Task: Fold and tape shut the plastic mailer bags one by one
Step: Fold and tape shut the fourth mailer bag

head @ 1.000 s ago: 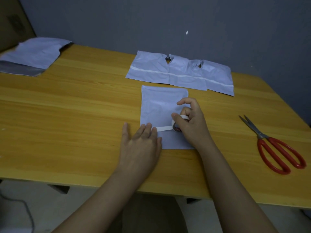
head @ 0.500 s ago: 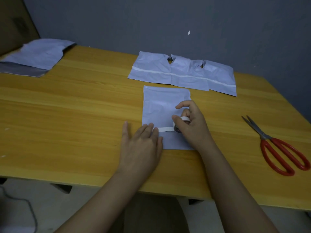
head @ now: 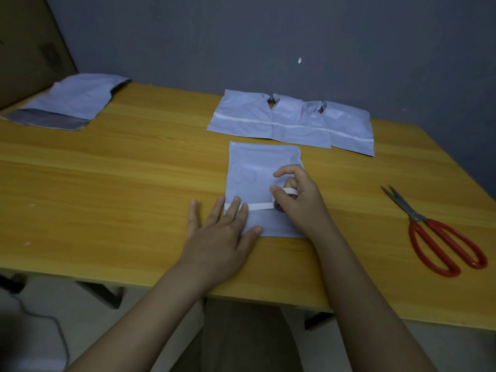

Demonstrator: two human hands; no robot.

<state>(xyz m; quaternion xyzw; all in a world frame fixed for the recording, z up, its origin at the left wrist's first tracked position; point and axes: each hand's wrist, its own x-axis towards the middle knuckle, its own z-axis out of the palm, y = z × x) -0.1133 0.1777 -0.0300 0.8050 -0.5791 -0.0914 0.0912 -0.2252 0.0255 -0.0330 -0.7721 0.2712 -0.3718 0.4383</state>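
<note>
Your left hand (head: 222, 232): flat, fingers straight, pinning tape (head: 259, 206) end on mailer (head: 257, 173). Your right hand (head: 298, 202): grasping roll (head: 290, 191). Mailer: pale, folded, flat on table (head: 107, 197) centre, white strip across lower part.

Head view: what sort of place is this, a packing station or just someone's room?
Probably a makeshift home packing spot, not a proper station: a plain wooden table against a bare grey wall, taped mailer bags laid out in a row, red scissors, and a cardboard sheet leaning in the corner.
</note>
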